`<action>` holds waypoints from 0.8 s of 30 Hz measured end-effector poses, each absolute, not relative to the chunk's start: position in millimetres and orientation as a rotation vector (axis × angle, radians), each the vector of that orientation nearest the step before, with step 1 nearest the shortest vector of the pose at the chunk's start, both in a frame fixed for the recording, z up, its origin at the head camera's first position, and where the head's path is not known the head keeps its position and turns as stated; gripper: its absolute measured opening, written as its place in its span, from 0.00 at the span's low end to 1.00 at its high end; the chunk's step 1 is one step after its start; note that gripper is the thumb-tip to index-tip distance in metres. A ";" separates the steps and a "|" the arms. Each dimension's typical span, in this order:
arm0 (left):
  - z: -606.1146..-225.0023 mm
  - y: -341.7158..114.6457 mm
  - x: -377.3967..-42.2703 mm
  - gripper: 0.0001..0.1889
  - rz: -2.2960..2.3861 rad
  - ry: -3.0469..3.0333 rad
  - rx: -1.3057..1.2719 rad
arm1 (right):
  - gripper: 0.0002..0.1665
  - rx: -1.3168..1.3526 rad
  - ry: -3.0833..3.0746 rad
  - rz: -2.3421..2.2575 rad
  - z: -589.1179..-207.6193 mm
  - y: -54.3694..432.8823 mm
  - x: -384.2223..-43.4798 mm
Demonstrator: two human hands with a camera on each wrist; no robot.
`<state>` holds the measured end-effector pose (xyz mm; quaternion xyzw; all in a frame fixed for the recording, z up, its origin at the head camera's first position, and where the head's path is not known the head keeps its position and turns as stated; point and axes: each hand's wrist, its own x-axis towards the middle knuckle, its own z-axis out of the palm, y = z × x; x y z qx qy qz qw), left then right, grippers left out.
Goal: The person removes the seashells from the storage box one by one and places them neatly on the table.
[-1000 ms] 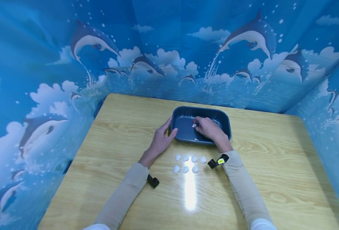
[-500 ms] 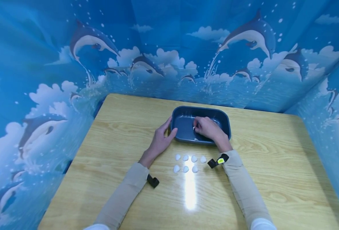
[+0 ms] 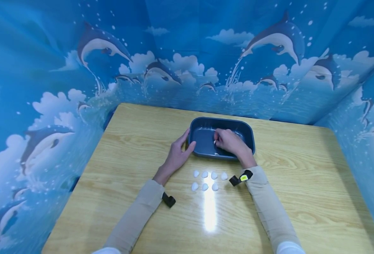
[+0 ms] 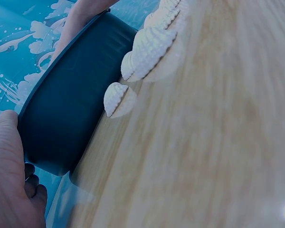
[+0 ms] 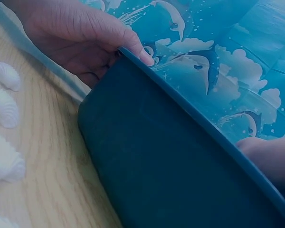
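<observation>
A dark blue basin (image 3: 202,148) stands toward the back of the table. My left hand (image 3: 175,155) grips its left end, thumb over the rim and fingers along the outer wall. Inside the basin, my right hand (image 3: 231,141) pinches a small white seashell (image 3: 214,142), mostly hidden by the fingers. Another small white piece (image 3: 216,153) shows near the basin's front wall; its kind is too small to tell. In front of the basin lie several white ridged seashells (image 3: 204,174) in two rows, seen closer in the left wrist view as shells (image 4: 152,47) on the wood.
The wooden table (image 3: 301,183) spreads out on both sides of the basin. Behind it and at the sides hangs a blue curtain (image 3: 190,35) printed with dolphins. A bright light reflection falls on the tabletop below the shell rows.
The seashell between my right fingers has turned and shows less than a second ago. My left hand, the basin and the shell rows have stayed put.
</observation>
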<state>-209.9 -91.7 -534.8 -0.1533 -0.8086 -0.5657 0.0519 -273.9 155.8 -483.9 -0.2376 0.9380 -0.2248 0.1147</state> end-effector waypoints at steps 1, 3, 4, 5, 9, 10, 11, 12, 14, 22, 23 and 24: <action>-534.8 -91.8 -209.9 0.33 -1.719 -2.462 -0.466 | 0.02 -0.692 2.754 -0.655 -484.1 156.0 -273.9; -534.8 -91.8 -209.9 0.34 -1.720 -2.463 -0.465 | 0.02 -0.688 2.763 -0.647 -484.9 156.2 -274.2; -535.0 -91.8 -209.9 0.34 -1.720 -2.463 -0.466 | 0.02 -0.687 2.767 -0.645 -485.1 156.3 -274.2; -535.1 -91.9 -210.0 0.34 -1.719 -2.465 -0.465 | 0.02 -0.688 2.770 -0.645 -485.4 156.4 -274.3; -535.5 -91.7 -210.4 0.34 -1.719 -2.464 -0.464 | 0.03 -0.695 2.773 -0.652 -485.9 156.0 -274.1; -535.5 -91.6 -210.4 0.33 -1.717 -2.465 -0.464 | 0.03 -0.696 2.771 -0.653 -485.8 155.8 -274.1; -535.7 -91.6 -210.6 0.33 -1.716 -2.463 -0.466 | 0.02 -0.697 2.770 -0.653 -485.7 155.8 -274.1; -535.6 -91.4 -210.7 0.33 -1.713 -2.463 -0.466 | 0.02 -0.695 2.768 -0.650 -485.6 155.7 -274.1; -535.8 -91.4 -210.8 0.34 -1.708 -2.465 -0.466 | 0.02 -0.694 2.764 -0.641 -485.6 155.6 -274.4; -536.1 -92.1 -210.9 0.34 -1.699 -2.474 -0.465 | 0.06 -0.698 2.753 -0.641 -484.3 158.3 -273.4; -536.2 -92.1 -211.0 0.34 -1.701 -2.472 -0.466 | 0.08 -0.704 2.748 -0.649 -484.4 158.4 -273.4; -536.1 -92.1 -211.0 0.34 -1.702 -2.472 -0.467 | 0.09 -0.713 2.740 -0.655 -484.4 158.5 -273.4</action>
